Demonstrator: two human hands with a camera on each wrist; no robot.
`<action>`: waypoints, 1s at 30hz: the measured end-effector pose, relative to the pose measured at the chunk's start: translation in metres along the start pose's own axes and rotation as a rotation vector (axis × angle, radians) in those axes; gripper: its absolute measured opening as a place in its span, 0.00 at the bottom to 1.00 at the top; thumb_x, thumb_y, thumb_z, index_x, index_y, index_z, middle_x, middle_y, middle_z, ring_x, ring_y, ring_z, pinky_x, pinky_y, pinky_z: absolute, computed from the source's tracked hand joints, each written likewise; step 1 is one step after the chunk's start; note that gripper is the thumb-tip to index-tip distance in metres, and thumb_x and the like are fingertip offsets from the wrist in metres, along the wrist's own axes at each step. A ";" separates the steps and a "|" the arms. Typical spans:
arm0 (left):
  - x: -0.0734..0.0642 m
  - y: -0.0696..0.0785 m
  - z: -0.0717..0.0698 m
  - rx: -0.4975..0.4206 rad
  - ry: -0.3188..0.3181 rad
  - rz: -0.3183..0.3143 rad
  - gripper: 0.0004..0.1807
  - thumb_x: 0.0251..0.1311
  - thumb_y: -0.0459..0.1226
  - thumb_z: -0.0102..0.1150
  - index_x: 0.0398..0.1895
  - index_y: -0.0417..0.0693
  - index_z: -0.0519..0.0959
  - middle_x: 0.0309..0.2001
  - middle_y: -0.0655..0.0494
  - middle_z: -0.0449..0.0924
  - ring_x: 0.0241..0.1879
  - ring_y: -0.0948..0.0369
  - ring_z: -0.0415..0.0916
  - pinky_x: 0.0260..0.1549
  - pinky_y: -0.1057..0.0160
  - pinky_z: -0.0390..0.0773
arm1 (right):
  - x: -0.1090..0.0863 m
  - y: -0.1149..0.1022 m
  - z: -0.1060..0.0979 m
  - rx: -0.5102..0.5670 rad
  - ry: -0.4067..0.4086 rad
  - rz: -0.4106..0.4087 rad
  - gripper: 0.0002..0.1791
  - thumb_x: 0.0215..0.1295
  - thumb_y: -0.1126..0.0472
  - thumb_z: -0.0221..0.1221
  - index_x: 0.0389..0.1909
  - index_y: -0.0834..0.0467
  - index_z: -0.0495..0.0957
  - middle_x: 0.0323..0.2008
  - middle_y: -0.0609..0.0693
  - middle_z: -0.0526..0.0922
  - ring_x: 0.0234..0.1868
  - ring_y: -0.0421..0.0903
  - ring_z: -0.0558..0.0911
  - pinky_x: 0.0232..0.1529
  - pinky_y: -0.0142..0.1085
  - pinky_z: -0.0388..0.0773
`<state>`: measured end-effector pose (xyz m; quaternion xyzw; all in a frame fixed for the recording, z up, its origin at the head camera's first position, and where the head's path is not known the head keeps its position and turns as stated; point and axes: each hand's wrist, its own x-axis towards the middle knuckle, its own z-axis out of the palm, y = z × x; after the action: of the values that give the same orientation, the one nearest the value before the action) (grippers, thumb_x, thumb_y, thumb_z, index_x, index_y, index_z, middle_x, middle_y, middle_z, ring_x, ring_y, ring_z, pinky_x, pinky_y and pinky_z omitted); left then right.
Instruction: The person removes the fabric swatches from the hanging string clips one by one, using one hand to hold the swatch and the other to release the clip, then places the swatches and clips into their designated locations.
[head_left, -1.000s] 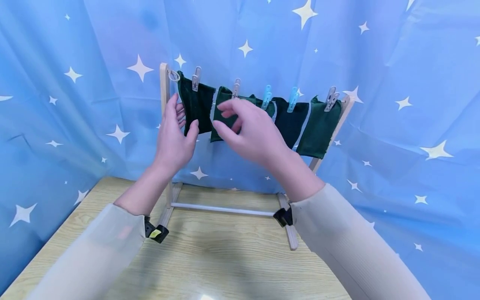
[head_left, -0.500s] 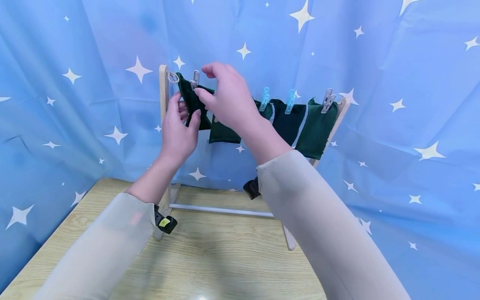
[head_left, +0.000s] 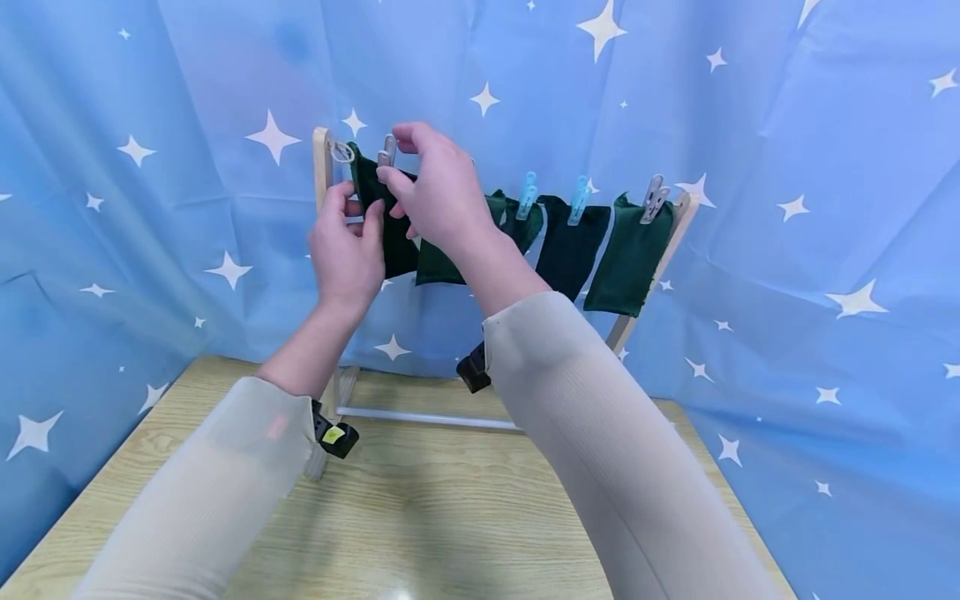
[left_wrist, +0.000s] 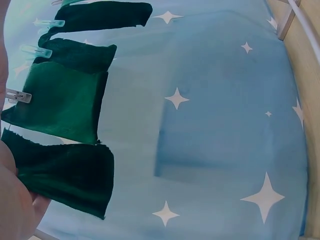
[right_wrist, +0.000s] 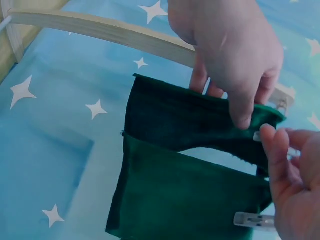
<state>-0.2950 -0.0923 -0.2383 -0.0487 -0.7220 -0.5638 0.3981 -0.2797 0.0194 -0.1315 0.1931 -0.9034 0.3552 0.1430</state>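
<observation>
A dark green cloth [head_left: 399, 246] hangs at the left end of the line, with a greyish clear clothespin [head_left: 386, 155] at its top edge. My left hand [head_left: 347, 254] grips this cloth by its left side, thumb in front and fingers behind. The thumb and forefinger of my right hand [head_left: 448, 196] pinch the clothespin. The right wrist view shows the cloth [right_wrist: 185, 112] pulled into a slight curve, and only a bit of the clothespin [right_wrist: 257, 136] shows between the fingertips. Beside it hangs a second green cloth [head_left: 438, 265], partly covered by my right hand.
More green cloths, such as the rightmost one [head_left: 628, 265], hang from blue clothespins [head_left: 579, 202] and a grey clothespin [head_left: 655, 200]. The rack has wooden posts [head_left: 322, 167] and a low white bar [head_left: 427, 418]. It stands on a wooden table [head_left: 442, 517] before a starry blue curtain [head_left: 750, 150].
My right hand has moved left and up from before the second cloth to the leftmost clothespin, and now pinches it. My left hand has closed on the leftmost cloth.
</observation>
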 end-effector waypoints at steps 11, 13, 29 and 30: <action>-0.001 -0.001 -0.004 -0.029 0.040 0.013 0.16 0.83 0.39 0.59 0.59 0.33 0.82 0.50 0.37 0.87 0.49 0.46 0.92 0.60 0.54 0.88 | 0.002 0.004 0.004 0.067 0.028 -0.050 0.26 0.83 0.50 0.62 0.76 0.50 0.73 0.74 0.45 0.78 0.39 0.48 0.91 0.36 0.33 0.88; -0.001 -0.001 -0.005 -0.037 0.033 0.002 0.16 0.83 0.39 0.59 0.59 0.33 0.82 0.52 0.38 0.88 0.50 0.47 0.92 0.60 0.56 0.87 | 0.002 0.004 0.004 0.077 0.029 -0.062 0.24 0.83 0.51 0.63 0.74 0.51 0.74 0.72 0.46 0.80 0.39 0.48 0.91 0.37 0.33 0.88; 0.001 0.002 -0.024 -0.031 -0.102 -0.051 0.18 0.86 0.42 0.54 0.61 0.35 0.79 0.55 0.41 0.92 0.49 0.51 0.91 0.61 0.59 0.87 | -0.006 0.005 0.001 0.066 0.044 -0.044 0.23 0.82 0.55 0.63 0.73 0.52 0.78 0.64 0.49 0.85 0.43 0.48 0.92 0.39 0.32 0.88; 0.002 0.002 -0.025 -0.036 -0.109 -0.054 0.18 0.86 0.43 0.54 0.61 0.36 0.79 0.55 0.42 0.92 0.50 0.54 0.92 0.61 0.61 0.86 | -0.007 0.004 0.001 0.066 0.047 -0.045 0.22 0.82 0.55 0.63 0.73 0.53 0.78 0.64 0.49 0.85 0.43 0.47 0.92 0.39 0.32 0.88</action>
<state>-0.2821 -0.1135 -0.2347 -0.0669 -0.7334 -0.5836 0.3421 -0.2759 0.0233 -0.1375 0.2097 -0.8829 0.3860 0.1657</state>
